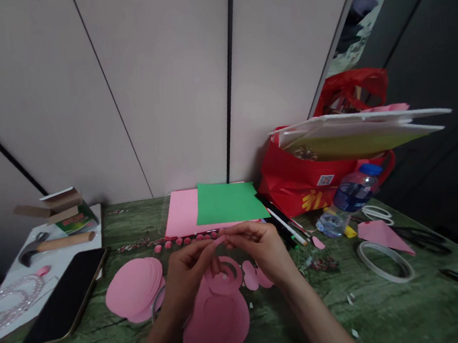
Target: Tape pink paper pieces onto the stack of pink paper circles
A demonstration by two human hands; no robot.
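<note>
My left hand (190, 265) and my right hand (259, 244) meet over the middle of the table. Between their pinched fingertips is a small pink paper piece (220, 241), held from both sides. Below them lie a pink paper ring (234, 272) and a large rounded pink paper cutout (217, 331). By my left wrist is a stack of pink paper circles (132, 288). Small pink petal-like cutouts (250, 275) rest beside my right hand. A row of small pink round pieces (179, 242) runs behind my fingers.
Green paper (230, 201) overlaps pink sheets (180, 215) at the back. On the left are a phone (66, 298), a hammer (60, 242) and an opened box (74, 215). On the right stand a red bag (287, 176) and a water bottle (350, 197), with a tape roll (386, 261) in front.
</note>
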